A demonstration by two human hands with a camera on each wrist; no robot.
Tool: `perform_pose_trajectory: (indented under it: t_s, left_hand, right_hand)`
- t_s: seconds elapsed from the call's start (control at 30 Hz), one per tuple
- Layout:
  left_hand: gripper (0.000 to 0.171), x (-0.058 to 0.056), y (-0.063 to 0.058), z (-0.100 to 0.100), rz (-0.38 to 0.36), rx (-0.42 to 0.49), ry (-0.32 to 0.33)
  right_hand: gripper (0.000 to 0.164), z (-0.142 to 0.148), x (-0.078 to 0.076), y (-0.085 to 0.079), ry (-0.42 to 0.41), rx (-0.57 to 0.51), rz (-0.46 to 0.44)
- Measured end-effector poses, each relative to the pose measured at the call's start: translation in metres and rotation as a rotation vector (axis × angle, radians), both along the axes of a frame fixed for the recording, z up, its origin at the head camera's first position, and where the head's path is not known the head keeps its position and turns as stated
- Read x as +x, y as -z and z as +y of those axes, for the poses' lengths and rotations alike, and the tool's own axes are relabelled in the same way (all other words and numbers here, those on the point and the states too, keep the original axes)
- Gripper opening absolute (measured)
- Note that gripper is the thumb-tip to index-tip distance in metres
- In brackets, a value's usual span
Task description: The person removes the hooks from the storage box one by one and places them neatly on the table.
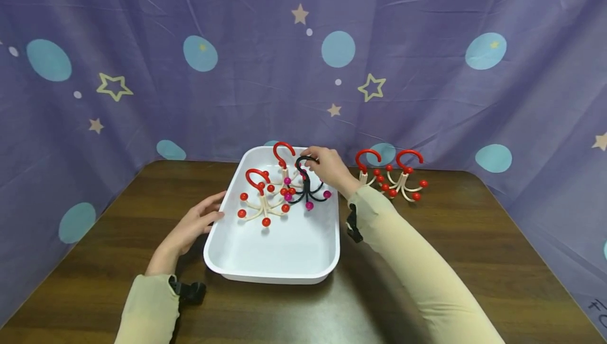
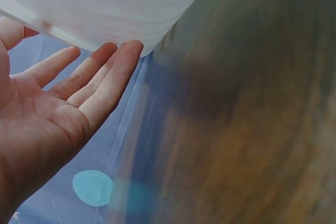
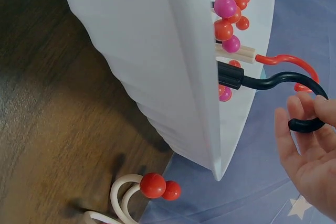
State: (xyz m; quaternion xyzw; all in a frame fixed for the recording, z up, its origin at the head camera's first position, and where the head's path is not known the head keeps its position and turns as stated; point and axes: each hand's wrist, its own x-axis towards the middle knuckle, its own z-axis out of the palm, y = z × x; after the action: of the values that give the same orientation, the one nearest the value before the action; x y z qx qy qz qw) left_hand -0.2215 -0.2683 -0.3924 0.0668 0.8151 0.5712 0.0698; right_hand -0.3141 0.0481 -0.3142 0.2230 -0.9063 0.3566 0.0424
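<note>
Pinching the black multi-armed hanger [image 1: 306, 186] by its hook

I'm holding this magenta-balled hanger inside the white tray [image 1: 280, 252], my right hand [image 1: 331, 169] pinching the hook's curl between thumb and fingers. Whether its arms are resting on the tray floor, I can't tell. Two cream hangers with red hooks are standing close by, one nearer me [image 1: 264, 204], one behind [image 1: 284, 174], their red balls crowding the magenta ones. A sideways pull could be snagging those arms and tipping a neighbour; a slack pinch could be letting the smooth hook slip. My left hand [image 1: 192, 225] is laying nearly straight fingers against the tray's outer wall, so a hard tug could be sliding it along the wooden table [image 1: 450, 238]. Outside, to the right, two more red-hooked hangers [image 1: 403, 179] are standing.
</note>
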Motion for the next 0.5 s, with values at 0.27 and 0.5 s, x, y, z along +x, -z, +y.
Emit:
perform_pose_trajectory:
  t_s: [0.27, 0.5]
  left_hand:
    - [0.058, -0.0004, 0.0002, 0.0004, -0.002, -0.001, 0.002]
    - [0.058, -0.0001, 0.0003, -0.0003, -0.005, -0.001, -0.004]
  right_hand:
    - [0.025, 0.0012, -0.0004, 0.0002, 0.006, -0.027, 0.017]
    - [0.023, 0.0013, -0.0005, -0.0057, 0.006, -0.057, 0.047]
